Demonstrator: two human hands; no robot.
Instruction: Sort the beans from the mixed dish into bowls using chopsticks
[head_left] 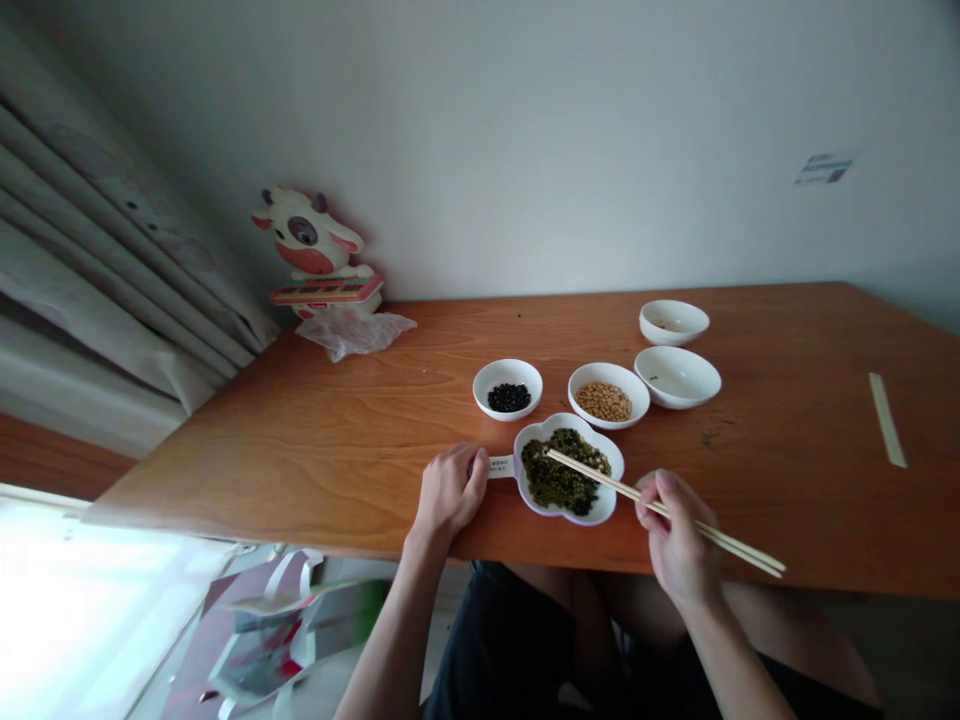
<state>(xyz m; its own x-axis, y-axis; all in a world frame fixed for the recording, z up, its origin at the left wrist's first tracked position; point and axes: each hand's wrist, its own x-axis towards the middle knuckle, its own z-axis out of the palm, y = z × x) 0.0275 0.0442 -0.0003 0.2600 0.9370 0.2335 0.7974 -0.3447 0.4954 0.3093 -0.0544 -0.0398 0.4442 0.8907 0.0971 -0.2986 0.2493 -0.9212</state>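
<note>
My left hand (450, 490) rests on the handle (500, 466) of a white lobed dish (619, 462) and holds it at the table's near edge. The dish holds a mix of green and black beans (561, 475). My right hand (676, 530) is shut on a pair of wooden chopsticks (709, 527), whose tips reach over the beans. Three white bowls stand just beyond the dish: one with black beans (508, 365), one with yellow soybeans (609, 366), and one with a few specks (677, 350).
A small white bowl (673, 305) stands at the back of the wooden table (300, 430). A paper strip (887, 420) lies at the right. A cow figure (311, 240) and a plastic bag (352, 333) sit at the back left, beside a curtain (97, 220).
</note>
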